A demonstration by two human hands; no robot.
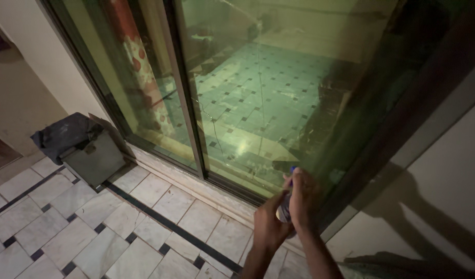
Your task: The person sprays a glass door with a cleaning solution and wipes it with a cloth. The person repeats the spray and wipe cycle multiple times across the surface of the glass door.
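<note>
Both my hands hold a small pale spray bottle (285,206) with a blue top, low in the view in front of a large sliding glass door (263,98). My left hand (270,223) grips the bottle's body from the left and below. My right hand (301,199) wraps over its upper part, fingers near the blue top. Most of the bottle is hidden by my fingers. The glass shows streaks and a reflection of the tiled floor.
A dark metal door frame (188,103) divides the panes. A grey bin with a dark bag (88,150) stands at the left by the wall. White marble floor tiles with dark insets (93,227) lie below. A pale wall (444,196) is at the right.
</note>
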